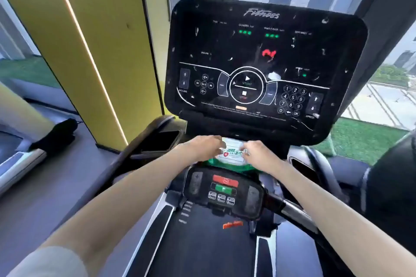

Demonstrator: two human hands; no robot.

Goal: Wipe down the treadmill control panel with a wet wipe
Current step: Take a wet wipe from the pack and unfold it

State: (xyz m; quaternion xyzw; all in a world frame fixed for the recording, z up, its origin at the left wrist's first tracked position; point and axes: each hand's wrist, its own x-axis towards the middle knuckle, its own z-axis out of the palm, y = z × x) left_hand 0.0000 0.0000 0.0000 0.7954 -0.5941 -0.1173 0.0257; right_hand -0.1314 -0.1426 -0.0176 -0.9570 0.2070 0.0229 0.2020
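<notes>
The black treadmill control panel (258, 67) stands upright ahead of me, speckled with white smudges. Below it, on the console shelf, lies a green and white pack of wet wipes (231, 154). My left hand (202, 147) rests on the pack's left side with fingers on its top. My right hand (258, 153) touches the pack's right side, fingertips at the white label flap. Both hands are blurred, and the flap's state is unclear. No loose wipe is visible.
A smaller lower console (224, 189) with red and green buttons sits just below the pack. A dark phone (161, 141) lies in the left tray. Handlebars run along both sides. A yellow pillar (90, 51) stands left, windows lie beyond.
</notes>
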